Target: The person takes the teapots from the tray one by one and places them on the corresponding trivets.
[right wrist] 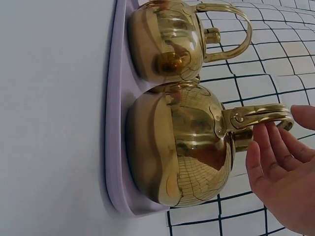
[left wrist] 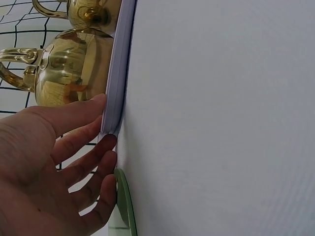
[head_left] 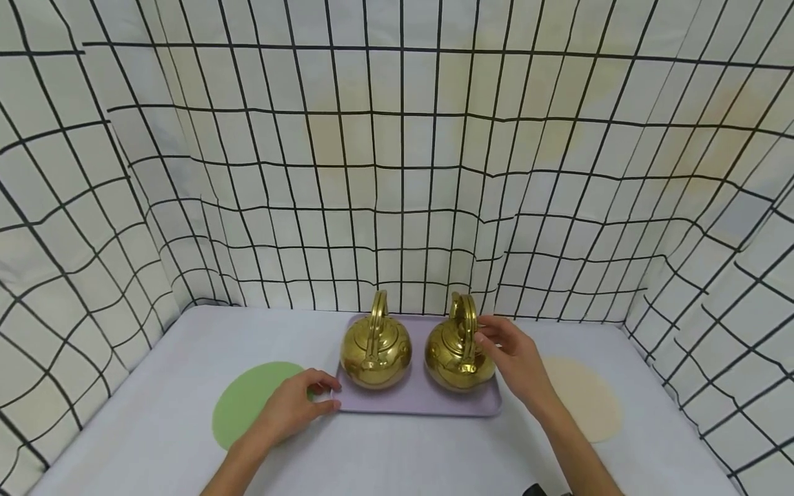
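Two brass-gold teapots stand on a lilac tray (head_left: 418,406), their handles upright. My right hand (head_left: 511,355) is at the right teapot (head_left: 449,358), fingertips right at its arched handle (right wrist: 263,112). In the right wrist view those fingers are extended and the thumb lies by the handle's top. The teapot's base rests in the tray. At the tray's left edge, near the front corner, is my left hand (head_left: 294,403). Its thumb and fingertips meet the tray's rim (left wrist: 116,93), fingers loosely bent. The left teapot (head_left: 375,351) is close to that hand.
A green round mat (head_left: 248,399) lies at the left, partly behind my left hand. Opposite it, a cream round mat (head_left: 589,399) lies beyond my right forearm. White walls with a black grid (head_left: 403,165) enclose the white table (head_left: 397,455).
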Motion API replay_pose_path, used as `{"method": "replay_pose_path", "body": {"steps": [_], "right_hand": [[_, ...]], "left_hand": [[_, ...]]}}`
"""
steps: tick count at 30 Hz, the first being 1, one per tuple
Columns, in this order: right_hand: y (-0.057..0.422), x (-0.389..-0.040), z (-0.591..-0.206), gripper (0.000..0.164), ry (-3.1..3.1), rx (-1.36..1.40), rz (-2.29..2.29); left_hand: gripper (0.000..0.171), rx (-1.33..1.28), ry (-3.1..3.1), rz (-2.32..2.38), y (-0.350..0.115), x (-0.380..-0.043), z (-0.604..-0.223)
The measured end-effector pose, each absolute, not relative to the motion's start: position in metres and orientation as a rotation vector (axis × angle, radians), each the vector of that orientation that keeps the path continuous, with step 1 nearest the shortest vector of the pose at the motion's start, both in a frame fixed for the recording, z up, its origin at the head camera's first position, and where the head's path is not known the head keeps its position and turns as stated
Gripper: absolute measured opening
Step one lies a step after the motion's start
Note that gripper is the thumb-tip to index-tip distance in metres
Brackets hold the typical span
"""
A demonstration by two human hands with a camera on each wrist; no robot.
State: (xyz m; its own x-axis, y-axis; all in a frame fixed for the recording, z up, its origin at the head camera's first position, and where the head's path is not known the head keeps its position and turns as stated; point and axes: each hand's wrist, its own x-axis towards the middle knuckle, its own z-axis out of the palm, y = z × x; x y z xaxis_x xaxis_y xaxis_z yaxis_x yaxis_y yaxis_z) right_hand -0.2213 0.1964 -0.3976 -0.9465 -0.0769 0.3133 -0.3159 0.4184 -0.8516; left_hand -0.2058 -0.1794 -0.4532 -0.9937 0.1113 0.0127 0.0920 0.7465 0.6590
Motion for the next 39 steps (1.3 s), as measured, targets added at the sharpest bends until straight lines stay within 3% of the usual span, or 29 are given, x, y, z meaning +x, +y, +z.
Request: {"method": "replay_pose_path", "body": {"steps": [13,39], "right_hand": [[0.1920,-0.2249,-0.4005,0.036,-2.402,0.453,1.601],[0.1968,-0.2289,-0.3955,0.038,-2.437,0.356,1.826]], "left_hand": [[0.028,0.156,2.868,1.102,-0.1812,-0.2065,-0.4505],[0.028,0.145,2.835,1.087,-0.1778,-0.2083,-0.4466]]}}
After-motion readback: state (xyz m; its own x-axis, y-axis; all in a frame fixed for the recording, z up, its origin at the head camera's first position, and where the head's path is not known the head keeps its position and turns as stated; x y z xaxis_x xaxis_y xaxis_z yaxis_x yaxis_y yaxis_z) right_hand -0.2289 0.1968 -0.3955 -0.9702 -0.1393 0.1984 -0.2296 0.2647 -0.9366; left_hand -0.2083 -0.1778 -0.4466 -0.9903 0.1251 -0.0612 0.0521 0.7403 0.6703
